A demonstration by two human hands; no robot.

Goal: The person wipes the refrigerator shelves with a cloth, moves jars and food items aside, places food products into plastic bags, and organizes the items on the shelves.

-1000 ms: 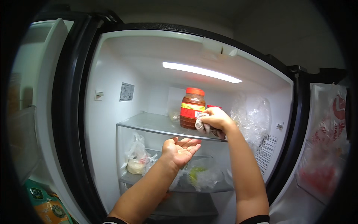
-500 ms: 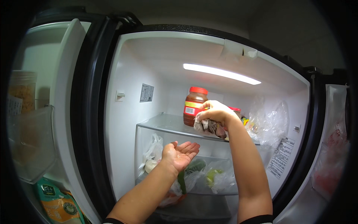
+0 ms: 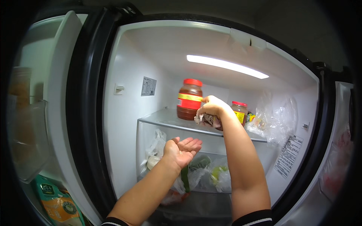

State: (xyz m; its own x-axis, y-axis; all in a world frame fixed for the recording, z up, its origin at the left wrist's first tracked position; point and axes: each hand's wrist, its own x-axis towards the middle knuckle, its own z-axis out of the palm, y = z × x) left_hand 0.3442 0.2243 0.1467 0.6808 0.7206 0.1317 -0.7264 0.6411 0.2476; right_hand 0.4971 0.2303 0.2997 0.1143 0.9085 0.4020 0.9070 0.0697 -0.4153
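Note:
On the upper glass shelf (image 3: pixel 158 117) stands a large jar (image 3: pixel 189 101) of reddish-brown contents, with a red lid and a red and yellow label. My right hand (image 3: pixel 214 107) is closed around a crumpled, stained cloth (image 3: pixel 208 119), its fingers at the jar's right side. Whether they press on the jar is hard to see. Lower and to the left, my left hand (image 3: pixel 183 151) is palm up and open below the shelf's front edge, with a few small pale bits on the palm. A smaller red-lidded jar (image 3: pixel 240 111) stands behind my right wrist.
Clear plastic bags (image 3: pixel 273 118) fill the shelf's right end. Bagged produce (image 3: pixel 211 173) lies on the lower shelf, with a white bag (image 3: pixel 156 145) at its left. The open left door (image 3: pixel 62 113) carries a tub (image 3: pixel 20 86) and a green and orange packet (image 3: pixel 58 203).
The large jar has shifted left and turned, its barcode now at the left side. My right hand has moved left with the cloth, and more of the smaller jar shows.

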